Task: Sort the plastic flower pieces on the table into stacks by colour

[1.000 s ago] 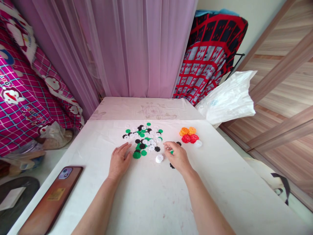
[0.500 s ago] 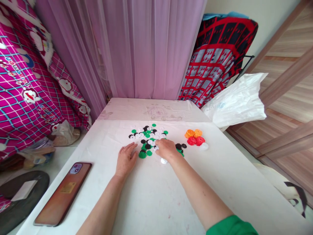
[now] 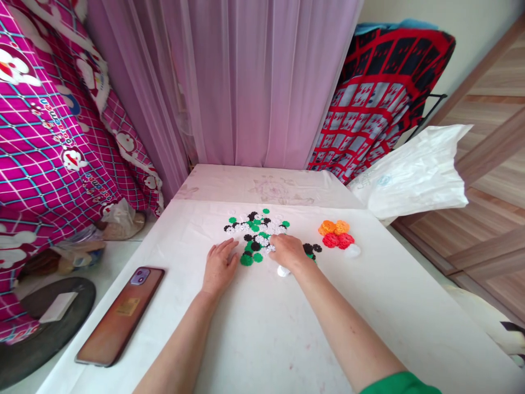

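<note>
Several small scalloped discs, green [image 3: 246,259], black [image 3: 255,246] and white [image 3: 244,227], lie scattered and overlapping on the white table. My left hand [image 3: 220,265] rests palm down at the left of this pile, fingers apart, holding nothing. At the pile's right side is my right hand [image 3: 289,251], its fingers bent together over the discs; what they hold, if anything, is hidden. White pieces [image 3: 283,271] lie just below that hand. Farther right sit orange discs [image 3: 327,227], red discs [image 3: 338,240] and a white one [image 3: 352,250] in a group.
A brown phone [image 3: 123,314] lies at the table's [image 3: 262,339] left edge. Beyond the right back edge stands a white bag [image 3: 418,172]. A purple curtain [image 3: 254,82] hangs behind the table, with pink patterned cloth [image 3: 53,137] at the left.
The whole view has shifted, so the table and its contents appear slightly farther right. Both hands keep nearly the same places by the pile.
</note>
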`<state>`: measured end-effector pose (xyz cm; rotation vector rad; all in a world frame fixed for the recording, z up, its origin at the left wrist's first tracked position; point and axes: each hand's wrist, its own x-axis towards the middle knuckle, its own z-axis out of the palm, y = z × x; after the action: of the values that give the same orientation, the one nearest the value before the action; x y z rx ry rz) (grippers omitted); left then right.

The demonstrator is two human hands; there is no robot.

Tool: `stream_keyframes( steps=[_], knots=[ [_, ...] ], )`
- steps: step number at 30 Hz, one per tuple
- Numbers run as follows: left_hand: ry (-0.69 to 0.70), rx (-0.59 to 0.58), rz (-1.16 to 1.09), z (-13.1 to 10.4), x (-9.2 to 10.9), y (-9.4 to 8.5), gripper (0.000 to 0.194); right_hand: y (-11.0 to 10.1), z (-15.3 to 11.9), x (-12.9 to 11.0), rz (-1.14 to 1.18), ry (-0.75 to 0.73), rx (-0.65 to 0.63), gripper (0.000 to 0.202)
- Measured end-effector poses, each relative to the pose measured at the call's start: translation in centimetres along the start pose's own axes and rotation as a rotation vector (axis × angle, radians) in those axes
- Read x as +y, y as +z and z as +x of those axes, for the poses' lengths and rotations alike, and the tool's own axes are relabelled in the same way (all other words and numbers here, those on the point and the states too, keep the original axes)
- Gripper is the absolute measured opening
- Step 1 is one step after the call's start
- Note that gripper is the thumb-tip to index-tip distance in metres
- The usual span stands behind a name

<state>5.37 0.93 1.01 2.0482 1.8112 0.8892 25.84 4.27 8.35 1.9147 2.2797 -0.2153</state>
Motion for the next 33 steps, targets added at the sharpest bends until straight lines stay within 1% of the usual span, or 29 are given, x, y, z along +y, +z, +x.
stream_keyframes(
  steps=[7, 11, 14, 16, 20, 22, 25, 28, 33],
  knots=[
    [-0.016, 0.007, 0.004, -0.1, 0.3, -0.1, 0.037, 0.5, 0.0, -0.4, -0.041, -0.014, 0.030, 0.025],
    [-0.012, 0.013, -0.007, -0.1, 0.4, -0.1, 0.037, 0.5, 0.0, -0.8, -0.070, -0.025, 0.025, 0.024],
    [-0.007, 0.022, -0.008, -0.2, 0.3, 0.0, 0.037, 0.4, -0.1, -0.3, -0.014, -0.017, 0.057, 0.023],
    [-0.008, 0.023, -0.005, -0.2, 0.3, 0.0, 0.037, 0.3, -0.4, 0.6, 0.096, 0.018, 0.105, 0.022],
    [-0.007, 0.011, 0.000, -0.1, 0.2, 0.0, 0.037, 0.0, -2.1, 3.1, 0.384, 0.101, 0.199, 0.017],
    [-0.003, 0.011, -0.002, -0.1, 0.2, 0.0, 0.037, 0.0, -3.4, 4.1, 0.455, 0.103, 0.233, 0.019],
    [0.000, 0.013, -0.009, -0.1, 0.1, 0.0, 0.037, 0.5, -5.4, 4.6, 0.446, 0.095, 0.243, 0.022],
    [0.007, 0.021, -0.006, 0.0, 0.0, 0.0, 0.037, 1.1, -6.7, 4.2, 0.402, 0.070, 0.262, 0.025],
    [0.021, 0.040, -0.004, 0.0, -0.2, 0.1, 0.035, 1.7, -7.3, 3.3, 0.344, -0.016, 0.262, 0.023]
  ],
)
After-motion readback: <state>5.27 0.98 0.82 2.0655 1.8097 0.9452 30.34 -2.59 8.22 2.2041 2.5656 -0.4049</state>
